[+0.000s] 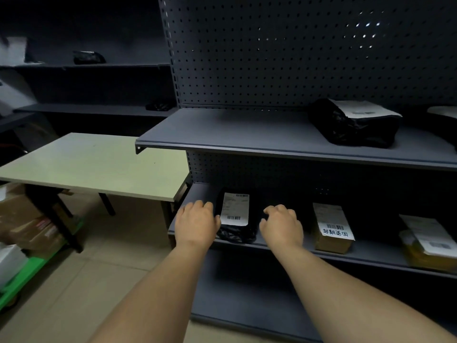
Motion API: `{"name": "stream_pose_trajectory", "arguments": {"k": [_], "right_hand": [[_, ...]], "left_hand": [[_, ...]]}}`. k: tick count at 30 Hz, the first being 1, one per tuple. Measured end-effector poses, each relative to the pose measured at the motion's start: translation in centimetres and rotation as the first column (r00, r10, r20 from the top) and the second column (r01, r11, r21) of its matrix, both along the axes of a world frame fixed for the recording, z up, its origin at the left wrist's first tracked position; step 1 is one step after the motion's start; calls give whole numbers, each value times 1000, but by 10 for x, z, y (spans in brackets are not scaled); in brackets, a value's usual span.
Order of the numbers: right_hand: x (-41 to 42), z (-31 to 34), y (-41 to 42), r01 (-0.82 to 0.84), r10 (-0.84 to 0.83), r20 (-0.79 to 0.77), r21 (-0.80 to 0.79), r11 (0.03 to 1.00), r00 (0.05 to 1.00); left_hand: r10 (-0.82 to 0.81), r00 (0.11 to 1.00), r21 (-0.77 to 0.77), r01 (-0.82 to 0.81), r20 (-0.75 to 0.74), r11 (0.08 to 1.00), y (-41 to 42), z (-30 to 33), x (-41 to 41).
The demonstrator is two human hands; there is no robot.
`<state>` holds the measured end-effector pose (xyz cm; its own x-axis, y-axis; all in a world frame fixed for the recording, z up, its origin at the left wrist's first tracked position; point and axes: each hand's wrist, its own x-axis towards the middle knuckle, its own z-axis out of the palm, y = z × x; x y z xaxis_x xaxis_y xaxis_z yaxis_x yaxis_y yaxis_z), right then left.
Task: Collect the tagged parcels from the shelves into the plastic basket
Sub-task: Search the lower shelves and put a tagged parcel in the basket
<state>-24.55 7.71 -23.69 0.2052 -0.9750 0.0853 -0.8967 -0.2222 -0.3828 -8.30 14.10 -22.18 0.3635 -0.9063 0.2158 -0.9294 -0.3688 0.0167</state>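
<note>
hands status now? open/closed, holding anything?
Left hand: open, fingers curled at the left edge of the black parcel, not clearly gripping it.
Right hand: open, fingers curled at the parcel's right edge, nothing lifted.

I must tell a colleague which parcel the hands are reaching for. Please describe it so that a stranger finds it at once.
Look at the dark pegboard shelving, middle shelf, left end. The black plastic parcel lies there between the left hand and right hand. Unlike the brown box beside it, it is a soft black bag with a plain white barcode label.
</note>
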Motion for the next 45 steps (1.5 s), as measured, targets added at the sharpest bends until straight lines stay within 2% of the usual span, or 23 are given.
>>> {"name": "stream_pose_trajectory", "arguments": {"k": [6, 21, 27, 31, 34, 38, 42, 45], "right_hand": [[20, -6, -25, 40, -39, -51, 24, 999, 998], [72, -28, -34, 169, -165, -57, 77, 983, 985], [84, -49, -45, 259, -261, -2, 147, 955, 965], [84, -66, -59, 304, -320, 45, 217, 928, 946], [83, -86, -78, 306, -358, 128, 311, 900, 925], [81, -106, -103, 284, -435, 244, 475, 833, 867], [84, -124, -131, 261, -512, 301, 596, 760, 804], [87, -140, -145, 231, -584, 376, 663, 712, 719]], "left_hand": [[-34, 999, 27, 34, -18, 999, -31, -8, 24], [-162, 984, 72, 167, -70, 983, -64, -31, 82], [-163, 974, 83, 177, -154, 981, -82, -57, 95], [-107, 956, 75, 132, -274, 988, -98, -80, 95], [-38, 896, 65, 74, -443, 995, -115, -102, 93], [105, 710, 105, -44, -697, 994, -136, -127, 90], [238, 568, 201, -128, -788, 971, -164, -155, 92], [285, 484, 238, -157, -828, 958, -179, -169, 92]]}}
